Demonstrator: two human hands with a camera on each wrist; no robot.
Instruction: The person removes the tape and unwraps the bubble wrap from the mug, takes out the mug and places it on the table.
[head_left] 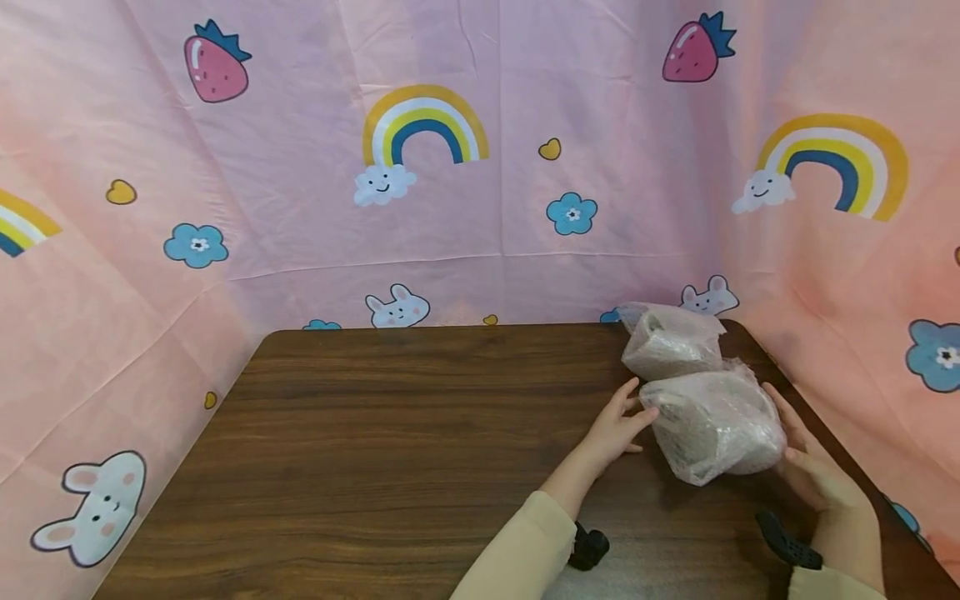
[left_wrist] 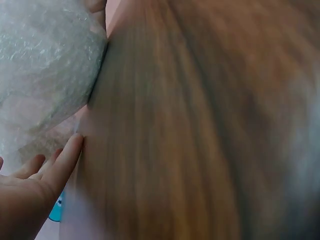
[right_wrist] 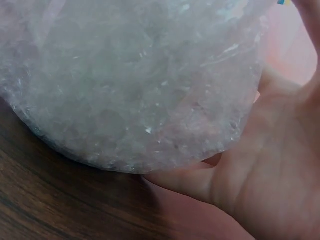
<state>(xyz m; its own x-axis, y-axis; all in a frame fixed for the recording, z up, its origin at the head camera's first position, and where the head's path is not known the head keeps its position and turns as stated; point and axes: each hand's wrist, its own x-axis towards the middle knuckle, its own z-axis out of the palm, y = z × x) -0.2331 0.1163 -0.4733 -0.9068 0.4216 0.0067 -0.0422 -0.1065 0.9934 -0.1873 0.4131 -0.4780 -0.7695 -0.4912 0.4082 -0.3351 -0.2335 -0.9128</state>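
Observation:
A bubble-wrapped bundle (head_left: pixel 716 429) sits between the two hands on the right side of the brown table; the wrap blurs what is inside. My left hand (head_left: pixel 621 425) is at its left side, fingers spread and fingertips right at the wrap. On the other side, my right hand (head_left: pixel 813 467) lies along the bundle with fingers extended. In the right wrist view the bundle's rounded lower edge overlaps a digit of the right hand (right_wrist: pixel 272 150). Behind it stands a second, smaller bubble-wrapped bundle (head_left: pixel 671 343), near the table's back edge.
The dark wood-grain table (head_left: pixel 390 450) stretches away to the left. A pink printed cloth (head_left: pixel 300 167) hangs behind and along both sides of it. Both wrists carry black straps, the right one (head_left: pixel 787 542) close to the table's right edge.

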